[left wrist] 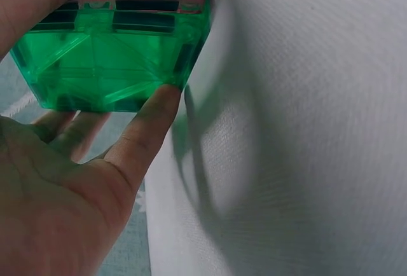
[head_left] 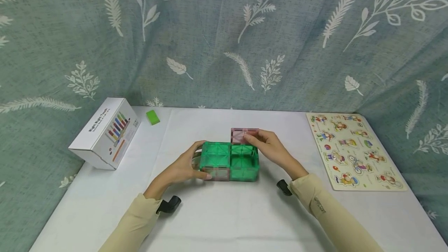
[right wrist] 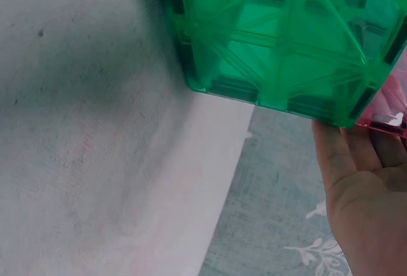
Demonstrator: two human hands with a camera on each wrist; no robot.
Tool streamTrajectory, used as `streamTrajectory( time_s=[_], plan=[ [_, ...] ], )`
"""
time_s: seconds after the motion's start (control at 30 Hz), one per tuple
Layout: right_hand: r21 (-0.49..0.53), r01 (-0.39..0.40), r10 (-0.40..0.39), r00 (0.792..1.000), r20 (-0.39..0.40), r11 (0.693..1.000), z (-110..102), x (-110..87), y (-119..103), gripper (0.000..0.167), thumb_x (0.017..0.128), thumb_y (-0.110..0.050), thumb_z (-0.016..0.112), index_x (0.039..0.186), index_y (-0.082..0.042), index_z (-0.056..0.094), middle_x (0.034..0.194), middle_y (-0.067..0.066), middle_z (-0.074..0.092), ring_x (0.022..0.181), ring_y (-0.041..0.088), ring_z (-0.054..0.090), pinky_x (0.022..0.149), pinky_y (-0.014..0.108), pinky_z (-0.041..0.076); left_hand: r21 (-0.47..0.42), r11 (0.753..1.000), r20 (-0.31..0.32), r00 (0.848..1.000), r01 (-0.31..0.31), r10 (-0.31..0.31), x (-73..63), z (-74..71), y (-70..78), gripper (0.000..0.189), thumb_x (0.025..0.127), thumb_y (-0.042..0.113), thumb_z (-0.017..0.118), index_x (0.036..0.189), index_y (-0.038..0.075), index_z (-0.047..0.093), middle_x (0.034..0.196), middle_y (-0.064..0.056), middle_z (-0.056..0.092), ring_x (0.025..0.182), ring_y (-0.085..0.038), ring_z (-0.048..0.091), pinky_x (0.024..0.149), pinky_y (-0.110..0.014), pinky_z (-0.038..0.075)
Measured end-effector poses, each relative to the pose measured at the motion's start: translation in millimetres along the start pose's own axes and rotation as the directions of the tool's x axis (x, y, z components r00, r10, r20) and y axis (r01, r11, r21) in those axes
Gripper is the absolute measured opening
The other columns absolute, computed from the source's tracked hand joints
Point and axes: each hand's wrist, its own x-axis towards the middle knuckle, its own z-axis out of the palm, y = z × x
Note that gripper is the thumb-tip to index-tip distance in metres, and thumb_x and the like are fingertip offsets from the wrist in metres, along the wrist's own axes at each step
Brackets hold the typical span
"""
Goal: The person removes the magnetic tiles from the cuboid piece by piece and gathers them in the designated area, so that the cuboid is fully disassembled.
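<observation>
A box of see-through green magnetic tiles (head_left: 215, 154), made of two joined square cells, stands on the white table. Its left cell is topped with a green tile and has a pinkish tile (head_left: 221, 174) in front; the right cell looks open at the top. My left hand (head_left: 182, 168) grips the left end, thumb at the front and fingers round the side and back; the left wrist view shows a fingertip against the green side wall (left wrist: 95, 66). With my right hand (head_left: 271, 149) I pinch a pink magnetic tile (head_left: 237, 135) that rises behind the right cell.
A white toy box (head_left: 105, 131) stands at the back left, with a small green block (head_left: 153, 117) beside it. To the right lies a wooden picture puzzle board (head_left: 357, 151). A leaf-patterned curtain (head_left: 217, 42) hangs behind the table.
</observation>
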Motion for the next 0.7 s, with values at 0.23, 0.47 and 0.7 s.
streamTrajectory(
  time_s=[0.23,0.47,0.7],
  plan=[
    [-0.006,0.004,-0.003,0.996,0.088,1.000,3.3,2.8,0.0,0.035,0.100,-0.034,0.063,0.127,-0.012,0.069,0.126,0.010,0.071,0.117,0.024,0.067,0.098,0.042,0.055,0.005,1.000,0.017,1.000,0.006,-0.006,-3.3,-1.6,1.0,0.107,0.071,0.019,0.092,0.155,0.022,0.026,0.164,-0.012,0.028,0.150,-0.044,0.028,0.113,-0.059,0.041],
    [0.046,0.044,-0.052,0.982,0.180,0.998,7.2,5.8,1.7,0.029,0.101,-0.027,0.062,0.123,-0.011,0.072,0.120,0.008,0.075,0.118,0.019,0.067,0.099,0.034,0.055,-0.029,1.000,0.048,0.999,0.000,0.002,-6.6,-1.9,-0.8,0.105,0.071,0.018,0.092,0.154,0.024,0.029,0.159,-0.012,0.035,0.151,-0.043,0.028,0.111,-0.056,0.044],
    [0.056,0.044,-0.053,0.985,0.165,0.997,7.3,7.5,2.1,0.025,0.100,-0.026,0.063,0.120,-0.014,0.072,0.118,0.008,0.075,0.114,0.017,0.067,0.096,0.032,0.054,-0.035,0.999,0.054,0.999,0.004,-0.002,-8.4,-1.1,-1.1,0.105,0.072,0.018,0.092,0.155,0.026,0.027,0.160,-0.012,0.034,0.151,-0.043,0.026,0.111,-0.058,0.043]
  ],
)
